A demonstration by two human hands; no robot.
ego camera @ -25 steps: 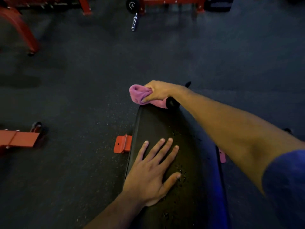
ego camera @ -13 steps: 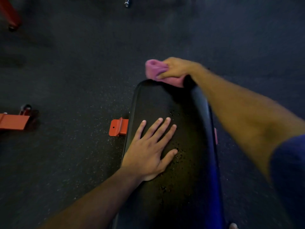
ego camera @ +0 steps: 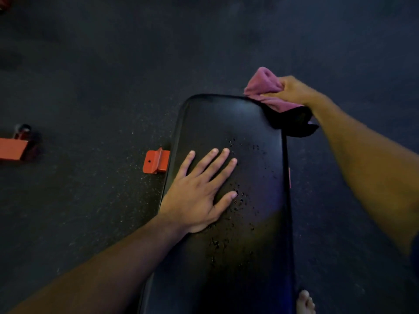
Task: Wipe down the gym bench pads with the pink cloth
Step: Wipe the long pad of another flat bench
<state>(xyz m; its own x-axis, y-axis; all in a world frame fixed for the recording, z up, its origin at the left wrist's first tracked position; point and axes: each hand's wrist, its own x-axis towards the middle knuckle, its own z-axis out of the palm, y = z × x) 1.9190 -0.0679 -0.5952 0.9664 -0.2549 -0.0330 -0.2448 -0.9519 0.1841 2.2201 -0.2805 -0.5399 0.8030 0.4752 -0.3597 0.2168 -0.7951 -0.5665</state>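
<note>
My left hand (ego camera: 199,189) lies flat on the black bench pad (ego camera: 238,123), fingers straight and spread, bracing it. My right hand (ego camera: 292,90) grips the bunched pink cloth (ego camera: 263,87) at the pad's far right corner, where the cloth drapes over the edge. Water droplets (ego camera: 240,200) bead across the middle of the pad, right by my left thumb, so I judge the wiping barely begun here. Next, I reckon, the cloth needs dragging back toward me through those droplets, and my left hand must shift clear. An orange bracket (ego camera: 156,160) sticks out on the left.
</note>
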